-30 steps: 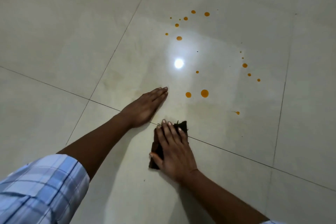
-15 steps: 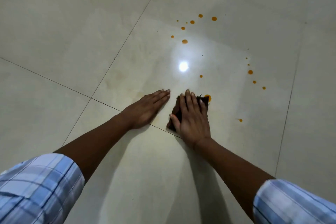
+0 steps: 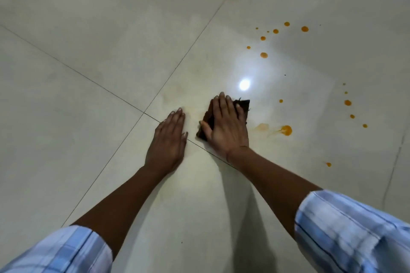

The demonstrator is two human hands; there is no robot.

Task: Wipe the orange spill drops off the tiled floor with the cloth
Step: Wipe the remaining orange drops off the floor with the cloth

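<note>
Pressing flat on the dark brown cloth with a frayed edge (image 3: 243, 106), my right hand (image 3: 226, 126) covers most of it. The fingers are straight and close together and the thumb is spread along the cloth's left side. Nothing is curled round the fabric; it is pinned under the palm. The cloth lies on the glossy cream tiled floor (image 3: 111, 29), just beyond a thin dark grout line (image 3: 88, 77) and near where four tiles meet.

Just right of the cloth I see a faint, pale orange smear (image 3: 262, 127). Beside it is a large round orange drop (image 3: 286, 130) with a thin tail pointing back toward the smear. One small orange drop (image 3: 280, 101) sits a little farther out. A scattered cluster of orange drops (image 3: 263, 55) lies well beyond the cloth, a curved string of small orange drops (image 3: 347, 102) runs off to the right, and a lone orange drop (image 3: 328, 164) sits nearer to me on that side.

My left hand (image 3: 168, 139) rests palm down on the tile just left of the cloth, apart from it, with fingers straight and holding nothing. A bright round light reflection (image 3: 244, 84) shines on the floor just past the cloth. A blue and white checked sleeve shows at the bottom left (image 3: 66, 250) and another at the bottom right (image 3: 355, 235).
</note>
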